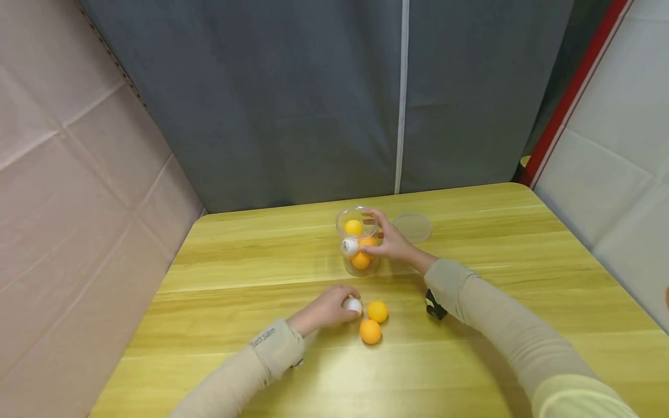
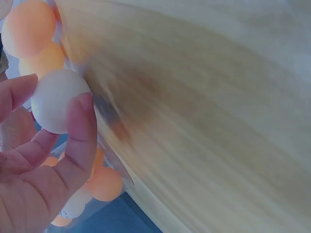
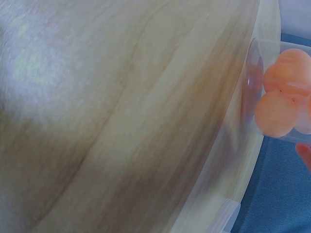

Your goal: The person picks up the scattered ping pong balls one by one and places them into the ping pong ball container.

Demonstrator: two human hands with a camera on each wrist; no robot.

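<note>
Four balls sit in the jar [image 1: 358, 244], steadied by the right hand [image 1: 389, 241]; the left hand [image 1: 326, 307] pinches a white ball [image 1: 353, 305]; two orange balls [image 1: 377, 312] remain.

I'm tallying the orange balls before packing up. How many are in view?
5 visible: two loose on the table, one beside the left hand, another just nearer; three in the clear jar at. More may be hidden.
</note>
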